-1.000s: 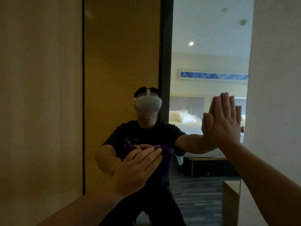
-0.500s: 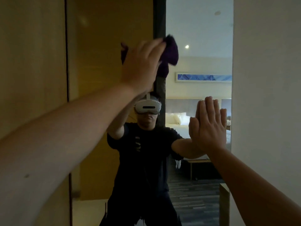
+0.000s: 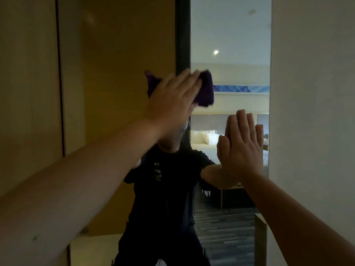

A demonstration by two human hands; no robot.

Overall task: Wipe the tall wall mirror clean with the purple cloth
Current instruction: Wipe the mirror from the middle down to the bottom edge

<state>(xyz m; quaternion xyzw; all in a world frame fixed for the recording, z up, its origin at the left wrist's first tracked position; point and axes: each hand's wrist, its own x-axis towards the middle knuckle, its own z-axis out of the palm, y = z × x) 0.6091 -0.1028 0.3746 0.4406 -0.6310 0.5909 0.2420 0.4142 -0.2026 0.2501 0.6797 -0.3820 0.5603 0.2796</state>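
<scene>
Your cloth [image 3: 205, 87] lay bunched against the mirror [image 3: 230, 35], high up near its middle, pressed there by your left hand [image 3: 172, 98] with straight fingers. Your right hand [image 3: 241, 144] rested flat and open on the glass, lower right.

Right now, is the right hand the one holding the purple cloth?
No. The left hand presses the purple cloth to the mirror, while the right hand lies flat and bare on the glass.
</scene>
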